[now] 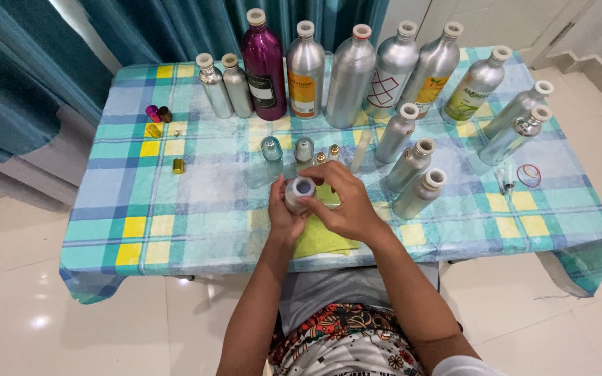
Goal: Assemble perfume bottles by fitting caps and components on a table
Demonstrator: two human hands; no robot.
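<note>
- Small bottle (299, 191): silver body, round open mouth facing up, above yellow cloth (322, 237).
- Left hand (281, 212): wrapped around body.
- Right hand (343, 202): fingertips pinching its rim.

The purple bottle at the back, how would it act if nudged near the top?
The purple bottle stands tall on a narrow base, so it would probably tip. Its glossy metal skin looks slippery. It would likely knock the silver bottle close beside it.

Magenta bottle (264, 64); red rubber band (529, 175); teal curtain (22, 69); checked tablecloth (175, 209).
</note>
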